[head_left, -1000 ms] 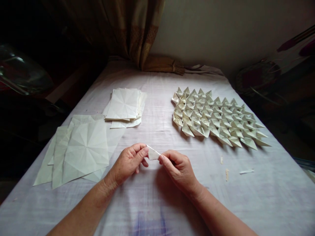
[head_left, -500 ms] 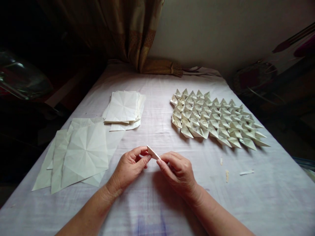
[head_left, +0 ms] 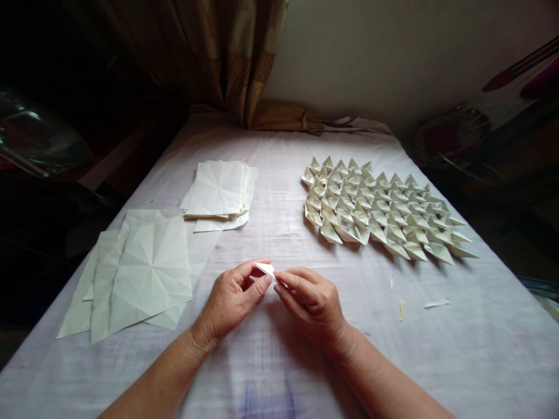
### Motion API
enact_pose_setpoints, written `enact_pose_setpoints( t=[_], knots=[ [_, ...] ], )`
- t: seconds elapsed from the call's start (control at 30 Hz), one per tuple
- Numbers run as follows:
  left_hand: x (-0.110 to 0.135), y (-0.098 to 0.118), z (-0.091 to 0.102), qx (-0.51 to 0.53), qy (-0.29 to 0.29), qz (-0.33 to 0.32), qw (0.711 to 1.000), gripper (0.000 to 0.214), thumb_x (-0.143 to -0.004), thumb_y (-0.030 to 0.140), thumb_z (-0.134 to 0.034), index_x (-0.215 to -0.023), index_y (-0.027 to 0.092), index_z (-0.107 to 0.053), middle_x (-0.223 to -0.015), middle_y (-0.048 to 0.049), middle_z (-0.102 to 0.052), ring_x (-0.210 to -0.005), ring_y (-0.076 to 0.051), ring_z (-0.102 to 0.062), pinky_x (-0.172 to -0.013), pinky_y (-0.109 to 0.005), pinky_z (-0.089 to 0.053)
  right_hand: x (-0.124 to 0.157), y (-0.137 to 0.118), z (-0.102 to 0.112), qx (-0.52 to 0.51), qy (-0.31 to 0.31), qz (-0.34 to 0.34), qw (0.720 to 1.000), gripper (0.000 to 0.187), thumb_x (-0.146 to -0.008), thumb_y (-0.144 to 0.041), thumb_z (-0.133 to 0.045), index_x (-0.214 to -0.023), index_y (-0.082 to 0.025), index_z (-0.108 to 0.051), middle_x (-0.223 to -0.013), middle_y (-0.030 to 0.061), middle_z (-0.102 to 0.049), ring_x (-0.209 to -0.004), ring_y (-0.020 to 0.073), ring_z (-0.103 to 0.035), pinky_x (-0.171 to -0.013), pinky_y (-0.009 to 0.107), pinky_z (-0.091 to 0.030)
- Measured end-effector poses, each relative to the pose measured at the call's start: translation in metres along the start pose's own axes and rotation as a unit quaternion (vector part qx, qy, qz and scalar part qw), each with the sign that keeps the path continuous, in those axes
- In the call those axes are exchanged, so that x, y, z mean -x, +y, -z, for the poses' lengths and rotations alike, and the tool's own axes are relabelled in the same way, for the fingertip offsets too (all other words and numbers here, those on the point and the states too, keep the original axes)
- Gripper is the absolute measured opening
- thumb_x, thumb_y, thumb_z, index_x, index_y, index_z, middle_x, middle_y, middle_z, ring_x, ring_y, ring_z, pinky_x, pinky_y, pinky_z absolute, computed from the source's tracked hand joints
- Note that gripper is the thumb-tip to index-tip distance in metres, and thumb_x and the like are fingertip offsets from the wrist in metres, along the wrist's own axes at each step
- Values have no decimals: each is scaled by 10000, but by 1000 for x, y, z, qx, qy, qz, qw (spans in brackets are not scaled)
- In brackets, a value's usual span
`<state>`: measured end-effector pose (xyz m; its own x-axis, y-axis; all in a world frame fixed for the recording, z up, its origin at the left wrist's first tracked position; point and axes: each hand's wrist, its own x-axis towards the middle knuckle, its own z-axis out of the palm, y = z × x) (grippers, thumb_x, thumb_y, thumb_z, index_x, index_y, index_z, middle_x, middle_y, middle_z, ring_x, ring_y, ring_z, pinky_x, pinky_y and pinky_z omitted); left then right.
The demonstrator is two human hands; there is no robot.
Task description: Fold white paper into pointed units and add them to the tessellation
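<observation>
A small folded piece of white paper point(head_left: 265, 269) is held between my two hands above the middle of the cloth. My left hand point(head_left: 236, 295) pinches it from the left, thumb below and fingers behind. From the other side my right hand point(head_left: 312, 302) grips its right end between thumb and fingertips. Much of the paper is covered by the fingers. To the right, beyond my hands, several folded paper boats point(head_left: 375, 206) stand packed in rows.
Loose creased paper sheets point(head_left: 152, 270) overlap on the left, and a neater stack of creased sheets point(head_left: 218, 189) lies behind them. Small paper scraps point(head_left: 402, 311) dot the right side of the white cloth point(head_left: 279, 372). A curtain point(head_left: 244, 70) hangs at the back.
The folded paper has been turned in my fingers, so a broader white face now shows. My right fingers have shifted over its right end; both hands stay in nearly the same place.
</observation>
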<state>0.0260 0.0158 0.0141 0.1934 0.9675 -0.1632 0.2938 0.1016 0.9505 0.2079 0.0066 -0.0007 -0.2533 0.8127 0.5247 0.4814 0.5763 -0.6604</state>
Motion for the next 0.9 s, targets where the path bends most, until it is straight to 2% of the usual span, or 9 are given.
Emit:
enact_pose_setpoints(
  t=[0.17, 0.33, 0.77, 0.9],
  knots=[
    [0, -3, -1, 20, -8, 1, 1000, 419, -876, 421, -598, -1194, 160, -680, -894, -47, -753, -722, -160, -662, -643, -233, -522, 1, 0, -1, -13, -17, -18, 1000, 179, -894, -164, -616, -1059, -189, -680, -861, 64, -733, -673, 141, -656, -613, 240, -533],
    [1, -1, 1, 19, -48, -11, 999, 423, -868, 386, -599, -1220, 165, -678, -954, -60, -771, -808, -187, -706, -715, -250, -546, 1, 2, -3, -52, -15, -62, 997, 120, -907, -213, -621, -1011, -204, -680, -810, 38, -721, -618, 125, -621, -592, 235, -505],
    [-1, -1, 4, -46, -52, -37, 997, 423, -869, 353, -575, -1235, 165, -673, -1064, -66, -769, -888, -201, -731, -806, -271, -560, 2, 8, -2, -80, -47, -101, 991, 174, -906, -253, -643, -1055, -186, -701, -824, 44, -745, -691, 149, -677, -645, 244, -524],
    [0, -1, 3, -86, -38, -57, 994, 404, -863, 311, -547, -1218, 172, -683, -1088, -66, -765, -876, -199, -739, -801, -272, -569, 4, 8, -4, -53, -51, -79, 994, 183, -923, -235, -601, -1081, -206, -688, -864, 47, -761, -734, 160, -703, -687, 252, -539]
  ],
)
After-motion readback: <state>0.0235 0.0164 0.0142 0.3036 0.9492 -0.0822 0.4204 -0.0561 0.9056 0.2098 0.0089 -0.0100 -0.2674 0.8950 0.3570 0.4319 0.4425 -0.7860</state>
